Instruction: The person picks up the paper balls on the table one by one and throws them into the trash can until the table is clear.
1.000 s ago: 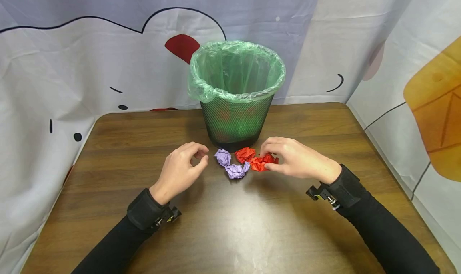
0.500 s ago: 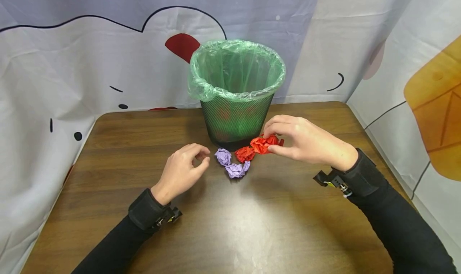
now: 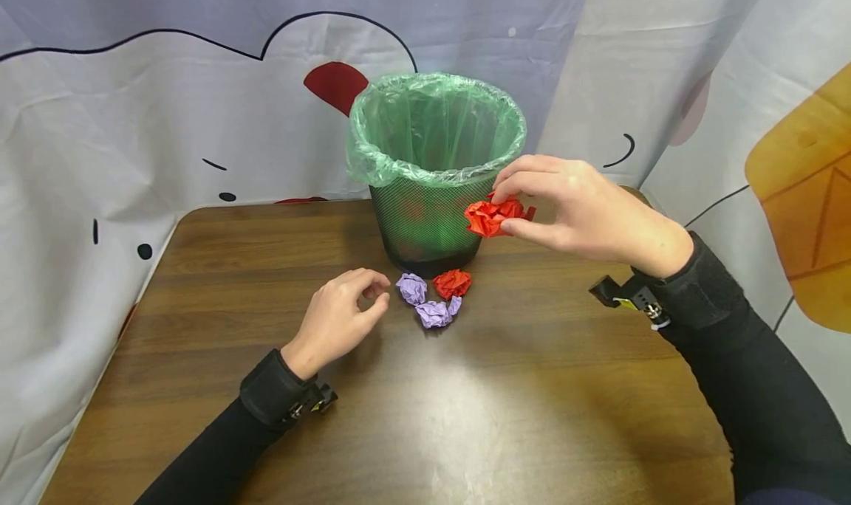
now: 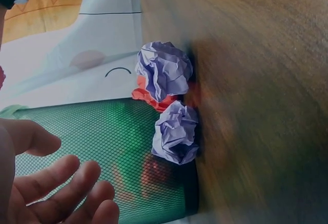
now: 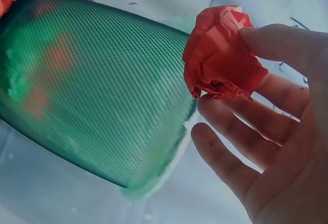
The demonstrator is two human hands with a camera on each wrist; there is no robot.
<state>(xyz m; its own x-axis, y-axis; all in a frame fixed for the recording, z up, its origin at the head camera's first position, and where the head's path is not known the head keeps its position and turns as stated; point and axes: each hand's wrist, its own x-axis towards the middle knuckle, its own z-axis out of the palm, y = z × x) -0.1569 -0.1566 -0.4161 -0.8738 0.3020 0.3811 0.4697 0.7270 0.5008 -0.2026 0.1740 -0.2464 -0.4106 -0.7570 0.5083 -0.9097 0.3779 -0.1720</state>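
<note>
My right hand (image 3: pixel 572 206) pinches a crumpled red paper ball (image 3: pixel 493 215) between thumb and fingers, raised in front of the bin's right side, below its rim. The right wrist view shows the same paper ball (image 5: pixel 220 55) at the fingertips. My left hand (image 3: pixel 342 313) is relaxed over the table with loosely curved fingers and holds nothing. Just right of it lie two crumpled purple paper balls, one (image 3: pixel 412 289) by the bin's base and one (image 3: pixel 435 313) nearer me. A second red paper ball (image 3: pixel 453 283) lies beside them.
A black mesh wastebasket (image 3: pixel 432 224) stands at the back of the wooden table (image 3: pixel 266 246). Its green plastic liner (image 3: pixel 379 162) folds over the rim, and reddish shapes show through the mesh. A printed curtain (image 3: pixel 133 136) hangs behind and to the right.
My right hand has picked up the right-hand red paper ball from the table and lifted it up toward the bin's rim. The left hand has hardly moved.
</note>
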